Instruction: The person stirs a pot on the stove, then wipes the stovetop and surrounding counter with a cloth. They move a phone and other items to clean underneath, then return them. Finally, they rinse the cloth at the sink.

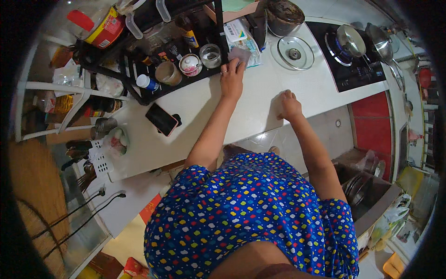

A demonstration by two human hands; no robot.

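My left hand (pixel 231 78) reaches to the front edge of a black rack (pixel 167 94), its fingers on a small greyish cloth (pixel 240 55). Beside those fingers stand a clear glass jar (pixel 210 55) and a lidded floral sugar bowl (pixel 191 65). A white packet (pixel 235 31) lies just beyond the cloth. Over the white countertop (pixel 254 108), near its front edge, is my right hand (pixel 291 104) with its fingers curled; the palm side is hidden. A glass pot lid (pixel 295 53) rests on the counter beyond it.
On the black gas hob (pixel 345 66), a small pan (pixel 351 41) sits over a blue flame. A dark pot (pixel 285 17) stands behind the lid. At the left lie a smartphone (pixel 161 118), a blue-and-white bottle (pixel 147 83) and a clear bag (pixel 116 141).
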